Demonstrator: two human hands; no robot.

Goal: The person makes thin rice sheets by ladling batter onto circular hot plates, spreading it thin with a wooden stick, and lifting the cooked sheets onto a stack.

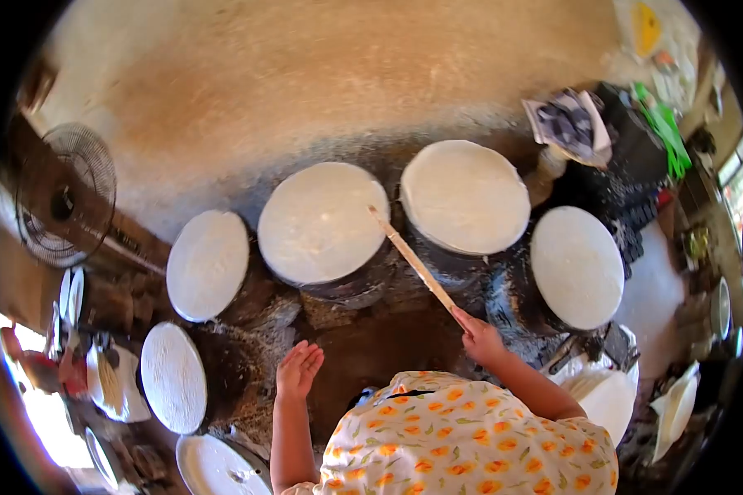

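Note:
My right hand (pixel 479 340) is closed round the lower end of a long flat wooden stick (pixel 417 266), which points up and left. The stick's pale tip reaches the right edge of a large round white surface (pixel 322 223) on a dark drum-like base; whether it touches cannot be made out. My left hand (pixel 299 370) is raised in front of that base, its fingers stretched out and holding nothing. Right of the stick is another round white surface (pixel 466 196), on a dark base too.
More round white discs stand at the left (pixel 208 266), lower left (pixel 173 378) and right (pixel 577 268). A standing fan (pixel 66 195) is at the far left. Cloth (pixel 571 125) and a green bag (pixel 662 128) lie at the upper right. Another person (pixel 37 370) is partly visible at the left edge.

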